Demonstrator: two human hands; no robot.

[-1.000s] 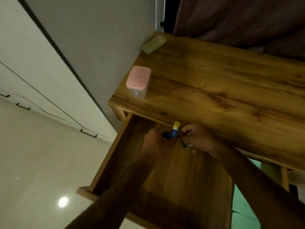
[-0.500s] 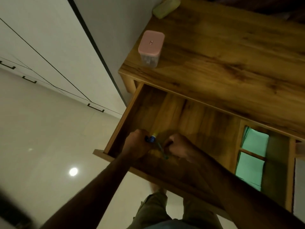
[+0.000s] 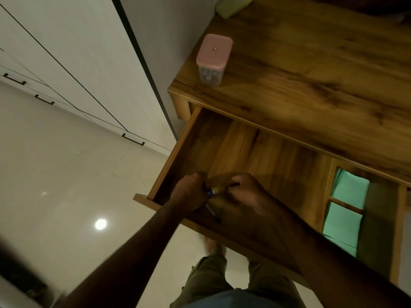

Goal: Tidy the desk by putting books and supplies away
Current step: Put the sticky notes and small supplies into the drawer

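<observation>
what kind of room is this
Likely a home bedroom or study: a wooden desk with an open drawer, pens held over it, white built-in cupboards and a glossy tiled floor.

a small label sits on the pink container lid [image 3: 214,51], too blurred to read.

The desk [image 3: 311,74] was wood with bold dark grain and a smooth, low-sheen top. The drawer [image 3: 278,156] showed the same wood. At the desk's left edge, the box [image 3: 211,77] had a clear plastic body under a matt pink plastic lid [image 3: 214,52]. The case [image 3: 233,6] at the far left corner looked smooth and pale green. The pens [image 3: 212,192] looked like plastic. The floor [image 3: 55,174] was glossy, mirroring a lamp. The cabinets [image 3: 66,52] were matt white. The trousers [image 3: 206,281] were cloth.
</observation>
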